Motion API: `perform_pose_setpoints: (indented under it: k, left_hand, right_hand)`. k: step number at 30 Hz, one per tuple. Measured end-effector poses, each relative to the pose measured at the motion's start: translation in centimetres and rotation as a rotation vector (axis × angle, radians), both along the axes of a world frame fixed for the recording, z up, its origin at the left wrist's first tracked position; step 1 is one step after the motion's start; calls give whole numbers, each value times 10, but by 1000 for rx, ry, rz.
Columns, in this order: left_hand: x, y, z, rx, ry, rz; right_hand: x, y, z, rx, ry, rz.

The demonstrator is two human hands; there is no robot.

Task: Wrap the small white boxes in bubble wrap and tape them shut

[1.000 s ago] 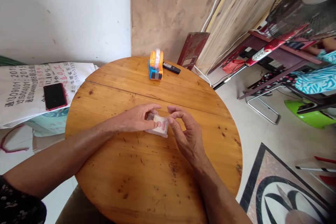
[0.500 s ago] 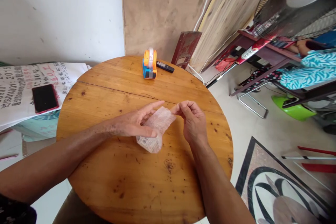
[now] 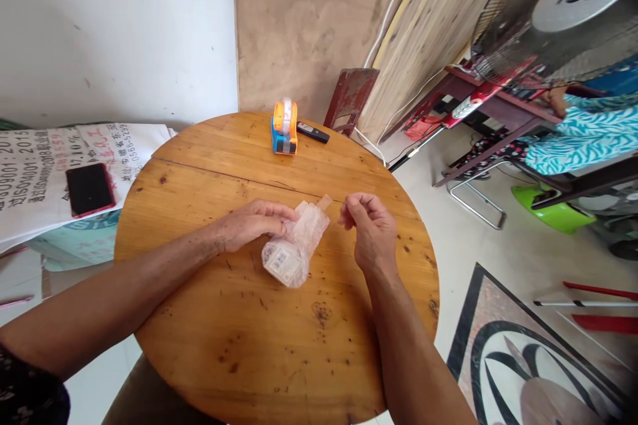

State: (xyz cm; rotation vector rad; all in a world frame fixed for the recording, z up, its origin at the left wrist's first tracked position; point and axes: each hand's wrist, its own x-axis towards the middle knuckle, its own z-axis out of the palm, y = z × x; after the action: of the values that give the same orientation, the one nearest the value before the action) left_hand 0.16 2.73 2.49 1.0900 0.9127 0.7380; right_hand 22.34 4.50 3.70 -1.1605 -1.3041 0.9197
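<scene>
A small package in clear bubble wrap [image 3: 309,229] lies on the round wooden table [image 3: 279,345]; a flat piece with a printed label shows through its near end. From the far end of the wrap sticks a short strip of tape [image 3: 325,202]. My left hand [image 3: 256,222] rests against the wrap's left side, its fingers stretched out and touching it. To the right of the strip, apart from it, my right hand [image 3: 371,229] hovers with thumb and fingers drawn together; nothing shows in them.
At the table's far edge stand an orange and blue tape dispenser [image 3: 284,127] and a black marker-like object [image 3: 313,132]. A phone [image 3: 90,190] lies on printed sacks at left. A fan [image 3: 558,20] and a seated person are at right.
My right hand has let go of the tape strip and moved slightly right. My left thumb has come off the labelled end, and that hand has drawn back to the wrap's left side.
</scene>
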Motion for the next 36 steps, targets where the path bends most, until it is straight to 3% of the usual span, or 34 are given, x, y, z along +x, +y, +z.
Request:
perform_pose_setpoints:
  k: [4, 6, 10, 15, 17, 22, 26, 29, 33, 36]
  left_hand:
    - [-1, 1, -3, -20, -83, 2]
    - [-1, 1, -3, -17, -127, -13]
    - [0, 0, -2, -38, -237, -50]
    - [1, -2, -1, -70, -344, -57]
    - [1, -1, -1, -86, -345, 8]
    - [-2, 9, -2, -103, -340, 325]
    - [-1, 13, -1, -123, -352, 432]
    - [1, 12, -2, -15, -234, 442]
    - [-1, 10, -3, 360, 147, 526]
    - [-5, 6, -1, 502, 325, 458]
  right_hand:
    - [-8, -17, 8, -240, -138, 382]
    - [-15, -20, 6, -281, -253, 433]
    - [-25, -17, -6, -243, -430, 351]
    - [-23, -11, -15, -244, -335, 304]
    - [-19, -8, -14, -261, -262, 263]
    - [-8, 1, -12, -306, 83, 103]
    - [-3, 10, -16, -319, 187, 64]
    - [-3, 13, -21, -331, 196, 75]
    - [-4, 14, -23, -345, 251, 112]
    - [-4, 12, -21, -357, 289, 134]
